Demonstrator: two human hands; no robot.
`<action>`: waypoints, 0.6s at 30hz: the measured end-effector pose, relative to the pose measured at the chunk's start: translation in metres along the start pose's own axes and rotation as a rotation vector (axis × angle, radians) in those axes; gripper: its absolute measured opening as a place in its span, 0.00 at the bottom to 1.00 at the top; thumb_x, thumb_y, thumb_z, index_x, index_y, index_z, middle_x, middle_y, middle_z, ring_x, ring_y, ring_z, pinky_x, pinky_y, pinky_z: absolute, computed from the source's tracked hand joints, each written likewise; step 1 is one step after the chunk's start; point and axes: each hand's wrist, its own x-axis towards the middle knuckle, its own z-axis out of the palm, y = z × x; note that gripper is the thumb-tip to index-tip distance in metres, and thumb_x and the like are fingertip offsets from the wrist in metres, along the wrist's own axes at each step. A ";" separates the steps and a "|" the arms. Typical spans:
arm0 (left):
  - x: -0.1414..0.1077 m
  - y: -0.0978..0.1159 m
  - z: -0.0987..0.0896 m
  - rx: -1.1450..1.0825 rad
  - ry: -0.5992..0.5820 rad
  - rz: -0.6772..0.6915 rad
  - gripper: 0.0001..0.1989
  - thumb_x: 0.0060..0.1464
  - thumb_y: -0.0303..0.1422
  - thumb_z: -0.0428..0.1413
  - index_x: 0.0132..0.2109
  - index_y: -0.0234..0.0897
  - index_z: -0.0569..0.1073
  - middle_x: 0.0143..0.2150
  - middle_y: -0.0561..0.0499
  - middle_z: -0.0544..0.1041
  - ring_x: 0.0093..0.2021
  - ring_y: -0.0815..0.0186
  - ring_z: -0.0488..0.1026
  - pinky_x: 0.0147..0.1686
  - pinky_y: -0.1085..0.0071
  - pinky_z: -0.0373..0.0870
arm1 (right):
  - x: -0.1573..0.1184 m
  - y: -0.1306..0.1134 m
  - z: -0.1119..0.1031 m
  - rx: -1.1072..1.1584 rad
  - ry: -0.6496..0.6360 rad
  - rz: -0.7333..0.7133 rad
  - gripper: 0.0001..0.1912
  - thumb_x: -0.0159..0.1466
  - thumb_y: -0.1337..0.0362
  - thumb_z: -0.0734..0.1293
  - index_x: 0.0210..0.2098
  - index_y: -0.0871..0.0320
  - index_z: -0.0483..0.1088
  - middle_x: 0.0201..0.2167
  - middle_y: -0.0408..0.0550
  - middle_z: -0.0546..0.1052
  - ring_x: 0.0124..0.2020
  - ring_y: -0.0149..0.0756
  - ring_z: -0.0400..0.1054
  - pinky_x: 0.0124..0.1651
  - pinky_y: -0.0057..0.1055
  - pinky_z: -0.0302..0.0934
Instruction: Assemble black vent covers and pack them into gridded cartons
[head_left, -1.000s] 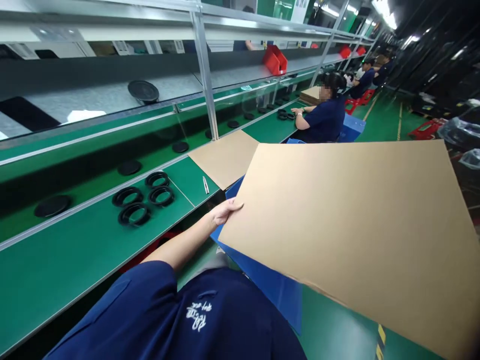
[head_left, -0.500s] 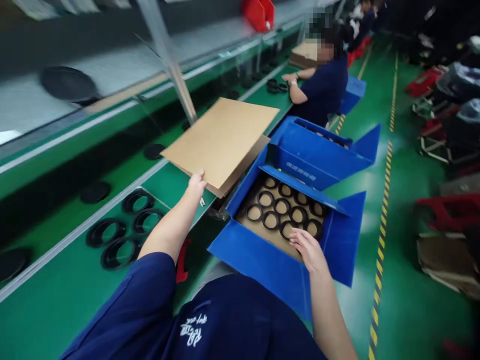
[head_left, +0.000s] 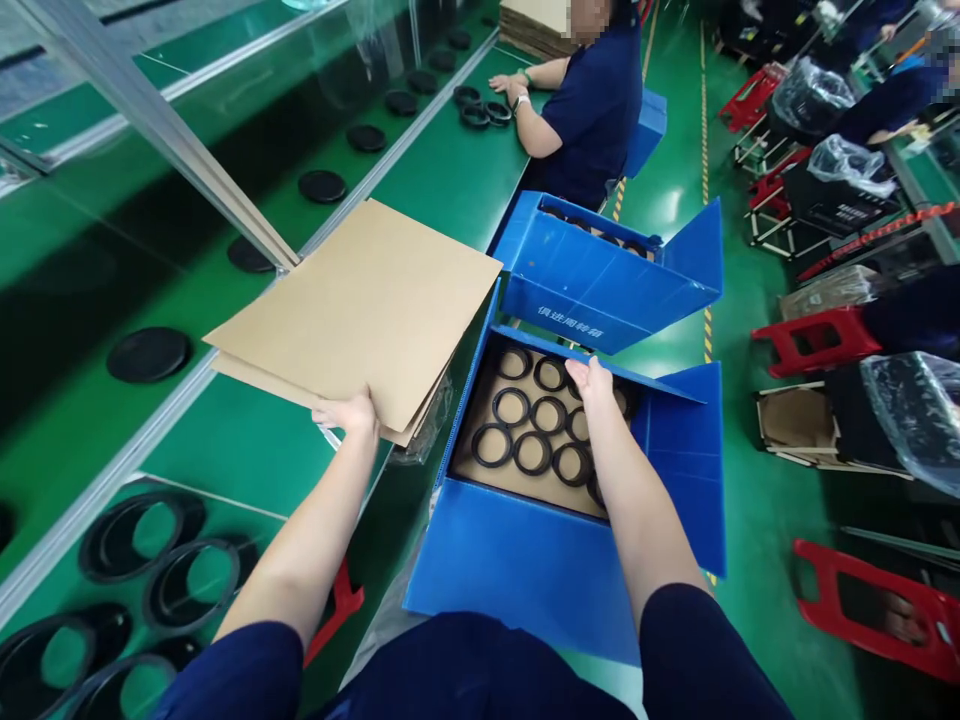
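My left hand (head_left: 349, 412) pinches the near edge of a flat brown cardboard sheet (head_left: 360, 300), the thumb on top and the fingers mostly hidden beneath. More sheet edges show just under it, over the edge of the green bench. To the right stands an open blue box (head_left: 517, 540) holding rows of black rings (head_left: 532, 453) on a brown layer. Over the far rows of rings is my right hand (head_left: 592, 378), beside the box's inward-leaning far flap (head_left: 645, 382). Its fingers are stretched out with nothing seen in them; whether they touch the flap or a ring I cannot tell.
Large black rings (head_left: 202, 580) stand on the bench at lower left. Black discs (head_left: 148, 354) lie along the green strip behind the rail. A second blue box (head_left: 600, 270) stands beyond mine, near a seated co-worker (head_left: 592, 110). Red stools (head_left: 817, 340) are at right.
My view has swung so the bench rings look nearer. My left hand and the cardboard sheet have shifted left and lower. My right hand has reached from the box's near side to its far rows.
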 end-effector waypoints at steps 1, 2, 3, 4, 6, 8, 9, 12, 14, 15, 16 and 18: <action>0.002 -0.003 -0.007 0.066 0.051 0.035 0.48 0.50 0.27 0.63 0.71 0.31 0.44 0.73 0.28 0.46 0.75 0.45 0.46 0.72 0.51 0.45 | 0.008 -0.009 0.011 0.011 0.015 -0.034 0.26 0.78 0.59 0.55 0.65 0.76 0.58 0.48 0.71 0.79 0.41 0.36 0.81 0.47 0.35 0.77; 0.003 -0.007 -0.016 0.127 0.093 0.081 0.50 0.47 0.27 0.64 0.71 0.29 0.45 0.72 0.27 0.48 0.74 0.43 0.47 0.72 0.50 0.44 | 0.014 -0.017 0.020 0.021 0.029 -0.064 0.27 0.78 0.59 0.55 0.64 0.77 0.58 0.46 0.71 0.80 0.39 0.35 0.81 0.46 0.34 0.77; 0.003 -0.012 -0.026 0.182 0.117 0.144 0.49 0.46 0.27 0.64 0.70 0.28 0.47 0.71 0.27 0.52 0.73 0.42 0.49 0.72 0.49 0.45 | 0.019 -0.025 0.028 0.029 0.041 -0.091 0.27 0.77 0.58 0.55 0.64 0.78 0.57 0.45 0.70 0.80 0.37 0.35 0.81 0.46 0.34 0.77; 0.000 -0.017 -0.037 0.230 0.107 0.227 0.48 0.45 0.28 0.63 0.70 0.27 0.50 0.69 0.28 0.56 0.72 0.42 0.52 0.71 0.47 0.45 | 0.023 -0.031 0.035 0.036 0.051 -0.113 0.28 0.77 0.58 0.56 0.65 0.78 0.57 0.44 0.70 0.80 0.36 0.35 0.80 0.45 0.33 0.77; -0.014 -0.029 -0.058 0.266 0.007 0.405 0.40 0.48 0.30 0.61 0.67 0.29 0.57 0.66 0.30 0.62 0.70 0.43 0.56 0.71 0.46 0.47 | 0.029 -0.039 0.044 0.045 0.063 -0.145 0.29 0.77 0.57 0.57 0.65 0.78 0.57 0.45 0.70 0.80 0.36 0.35 0.80 0.44 0.33 0.77; -0.042 -0.039 -0.074 0.258 -0.175 0.550 0.28 0.55 0.35 0.57 0.62 0.34 0.65 0.62 0.35 0.69 0.67 0.45 0.61 0.70 0.46 0.51 | 0.030 -0.042 0.048 0.050 0.059 -0.164 0.30 0.76 0.56 0.58 0.64 0.78 0.57 0.46 0.71 0.80 0.37 0.35 0.81 0.44 0.33 0.77; -0.060 -0.043 -0.080 0.242 -0.287 0.602 0.24 0.58 0.37 0.55 0.60 0.37 0.67 0.60 0.37 0.71 0.66 0.46 0.64 0.69 0.47 0.54 | 0.029 -0.041 0.048 0.052 0.051 -0.168 0.30 0.76 0.54 0.57 0.64 0.78 0.58 0.46 0.72 0.79 0.38 0.36 0.81 0.44 0.32 0.77; -0.115 -0.046 -0.084 0.172 -0.652 0.644 0.21 0.64 0.42 0.51 0.61 0.42 0.69 0.61 0.40 0.73 0.64 0.50 0.68 0.68 0.52 0.61 | 0.021 -0.035 0.042 0.055 0.012 -0.167 0.33 0.76 0.50 0.56 0.62 0.78 0.60 0.47 0.71 0.79 0.42 0.37 0.80 0.46 0.33 0.77; -0.143 -0.045 -0.082 0.121 -0.791 0.629 0.24 0.67 0.43 0.49 0.65 0.42 0.67 0.65 0.41 0.70 0.67 0.52 0.66 0.70 0.54 0.59 | 0.014 -0.030 0.036 0.037 -0.038 -0.158 0.35 0.75 0.48 0.57 0.62 0.78 0.61 0.47 0.70 0.79 0.43 0.38 0.80 0.48 0.34 0.77; -0.152 -0.045 -0.081 0.098 -0.803 0.613 0.24 0.67 0.43 0.48 0.66 0.42 0.66 0.67 0.41 0.69 0.68 0.53 0.65 0.71 0.54 0.57 | 0.009 -0.027 0.033 0.017 -0.070 -0.150 0.35 0.75 0.47 0.57 0.61 0.78 0.62 0.46 0.70 0.79 0.44 0.38 0.80 0.49 0.35 0.76; -0.159 -0.045 -0.081 0.077 -0.779 0.589 0.25 0.68 0.43 0.47 0.67 0.41 0.66 0.67 0.41 0.68 0.68 0.53 0.65 0.71 0.54 0.55 | 0.004 -0.024 0.030 -0.009 -0.098 -0.139 0.35 0.74 0.47 0.58 0.60 0.77 0.63 0.45 0.69 0.79 0.44 0.38 0.80 0.49 0.35 0.76; -0.169 -0.050 -0.084 0.030 -0.675 0.512 0.25 0.68 0.44 0.48 0.66 0.40 0.67 0.67 0.40 0.69 0.67 0.52 0.66 0.71 0.53 0.56 | -0.009 -0.016 0.022 -0.075 -0.142 -0.104 0.31 0.74 0.49 0.60 0.57 0.75 0.66 0.43 0.65 0.80 0.43 0.38 0.80 0.50 0.36 0.76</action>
